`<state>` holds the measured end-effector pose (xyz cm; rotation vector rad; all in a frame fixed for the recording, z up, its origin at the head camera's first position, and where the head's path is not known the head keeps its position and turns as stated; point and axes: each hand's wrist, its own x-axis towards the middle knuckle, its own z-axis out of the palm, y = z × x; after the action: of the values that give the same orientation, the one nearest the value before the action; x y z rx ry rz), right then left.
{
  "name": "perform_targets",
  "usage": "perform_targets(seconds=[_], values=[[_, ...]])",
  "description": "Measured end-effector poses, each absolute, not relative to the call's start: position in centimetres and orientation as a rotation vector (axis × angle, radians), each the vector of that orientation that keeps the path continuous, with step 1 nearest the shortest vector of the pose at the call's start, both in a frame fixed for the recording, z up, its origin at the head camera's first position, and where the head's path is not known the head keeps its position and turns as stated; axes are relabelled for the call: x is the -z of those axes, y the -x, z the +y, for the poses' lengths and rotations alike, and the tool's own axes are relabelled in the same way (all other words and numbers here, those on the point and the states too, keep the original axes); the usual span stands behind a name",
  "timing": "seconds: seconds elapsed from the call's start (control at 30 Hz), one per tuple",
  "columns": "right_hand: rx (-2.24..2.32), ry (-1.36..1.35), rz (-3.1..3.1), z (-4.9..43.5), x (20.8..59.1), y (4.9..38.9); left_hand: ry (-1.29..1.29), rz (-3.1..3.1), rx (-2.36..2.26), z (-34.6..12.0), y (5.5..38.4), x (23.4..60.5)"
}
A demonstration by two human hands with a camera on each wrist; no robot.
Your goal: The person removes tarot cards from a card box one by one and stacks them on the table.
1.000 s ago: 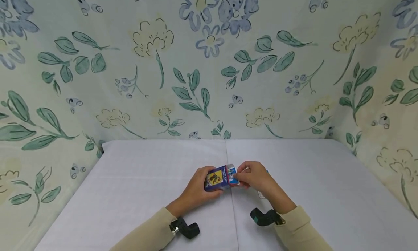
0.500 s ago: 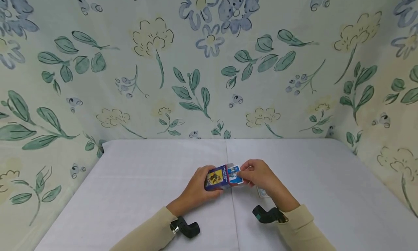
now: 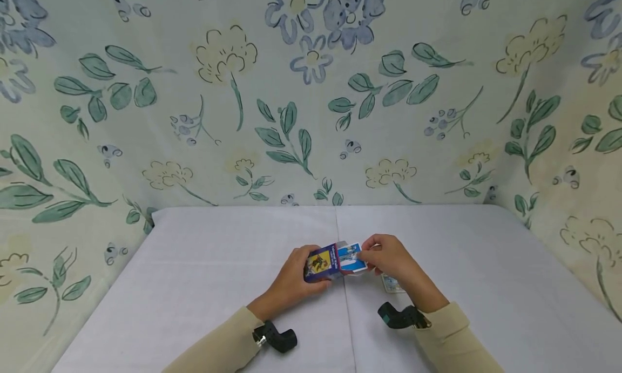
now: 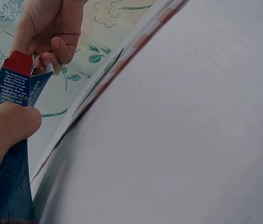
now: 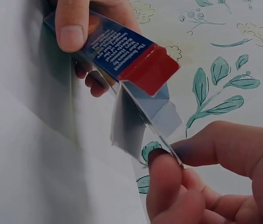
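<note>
A person's right hand pinches the outer edge of a blue-and-white card between thumb and fingers at the mouth of a small printed box, while the left hand grips that box round its body, thumb along one side. The card is partly out, its inner end within the carton; whether a single card or several are pinched together cannot be told. By the look of it, the withdrawal is under way but unfinished, with the rest of the card's length left to come free. The box, dark blue with a yellow picture panel on its face, appears to be held above the table, its open end toward the right hand; a red flap and a pale flap stand folded out there. How many cards are left inside is hidden. Below the right hand, another card already lies on the white-covered table, partly screened by the wrist; whether it lies alone or on others is unclear. Behind hangs a floral cloth.
</note>
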<state>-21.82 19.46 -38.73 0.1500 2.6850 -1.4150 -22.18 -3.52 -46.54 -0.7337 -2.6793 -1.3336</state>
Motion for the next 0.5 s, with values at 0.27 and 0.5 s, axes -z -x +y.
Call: perform_targets(seconds=[0.27, 0.5], values=[[1.417, -0.17, 2.673, 19.79, 38.33, 21.87, 0.733, -2.671, 1.328, -3.58, 22.18, 46.38], [1.437, -0.179, 2.664, 20.34, 38.22, 21.82, 0.74, -2.666, 1.326, -3.57, 22.21, 46.49]])
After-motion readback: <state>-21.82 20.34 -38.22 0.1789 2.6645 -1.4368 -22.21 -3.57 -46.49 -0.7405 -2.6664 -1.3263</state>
